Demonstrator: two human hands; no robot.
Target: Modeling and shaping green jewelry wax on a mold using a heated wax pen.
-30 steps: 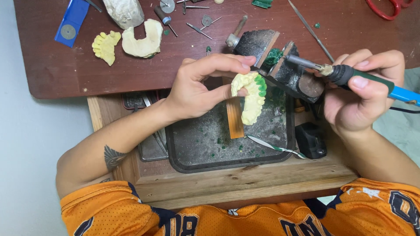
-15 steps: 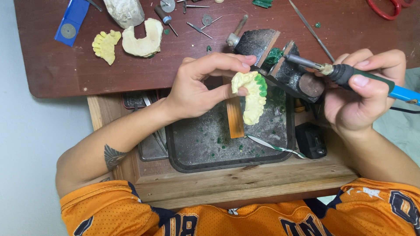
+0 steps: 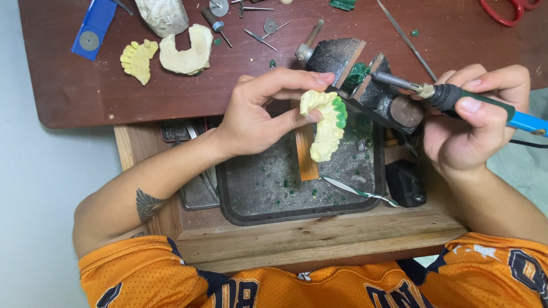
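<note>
Head view: our left hand (image 3: pixel 257 117) pinches the yellow dental cast (image 3: pixel 324 126), green wax along its arch, above the black tray (image 3: pixel 228 197), while our right hand (image 3: pixel 476 120) at 3 o'clock grips the electric wax knife (image 3: pixel 451 96); steadying both wrists should keep the tip controlled.

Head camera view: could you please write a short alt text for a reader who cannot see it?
Seen from above, a person's left hand holds a yellow dental cast with green wax over a dark tray, while the right hand holds a blue-handled heated tool. More casts lie on the brown table.
</note>
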